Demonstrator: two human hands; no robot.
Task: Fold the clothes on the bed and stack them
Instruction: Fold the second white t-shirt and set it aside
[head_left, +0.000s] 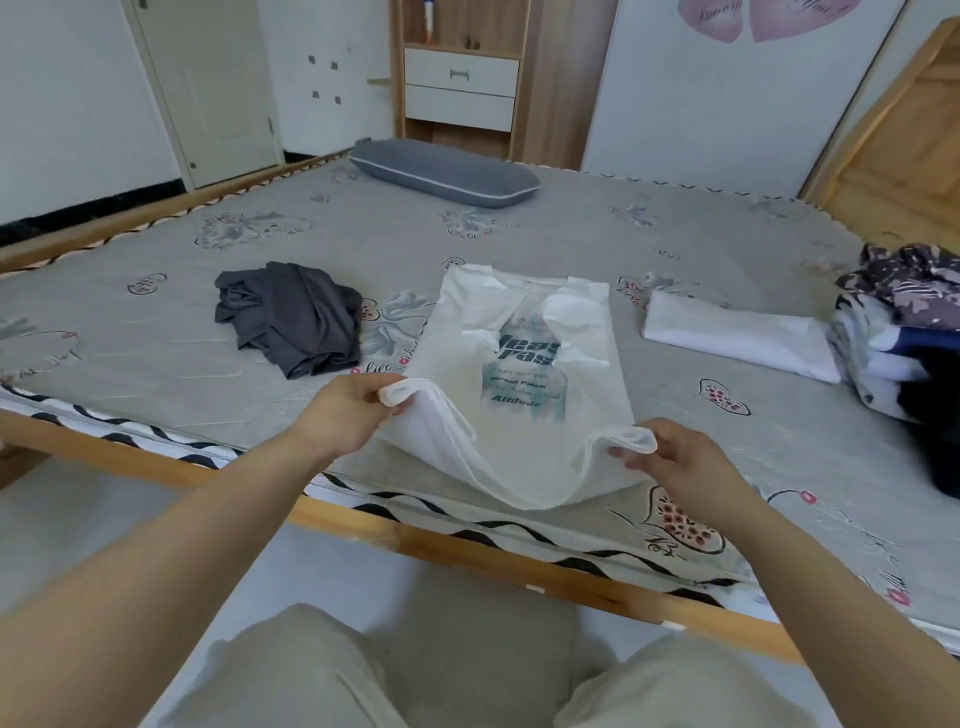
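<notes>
On the bed (519, 228), from left to right, I see a crumpled dark grey garment (291, 317), then a white printed T-shirt (524, 364) lying flat in the middle. My left hand (348, 410) and right hand (675, 457) each pinch a near hem corner, lifting it. Farther right lie a folded white garment (737, 338) and a stack of clothes (904, 332).
</notes>
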